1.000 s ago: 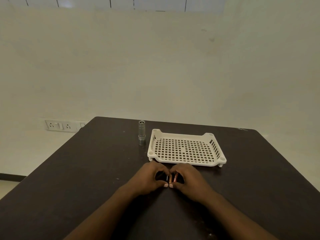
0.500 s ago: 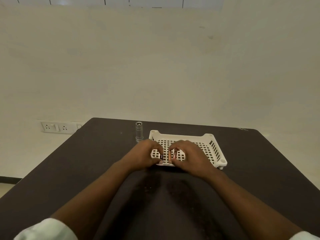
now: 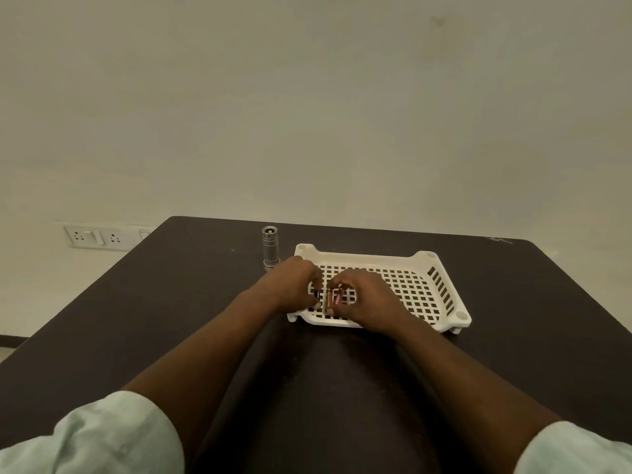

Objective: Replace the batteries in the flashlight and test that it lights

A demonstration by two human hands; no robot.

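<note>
Flashlight (image 3: pixel 270 247) stood upright at 11 o'clock of tray (image 3: pixel 444 295). Both hands, left (image 3: pixel 294 285) and right (image 3: pixel 367 299), had carried pinched batteries (image 3: pixel 332 297) from table (image 3: pixel 171 302) over tray; removed cells likely being set aside.

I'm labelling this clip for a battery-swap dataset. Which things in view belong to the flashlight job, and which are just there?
Part of the job:
- batteries, held over the tray by both the left hand and the right hand
- silver flashlight, standing upright on the table, left of the tray
- white tray

Just there:
- dark table
- wall sockets
</note>
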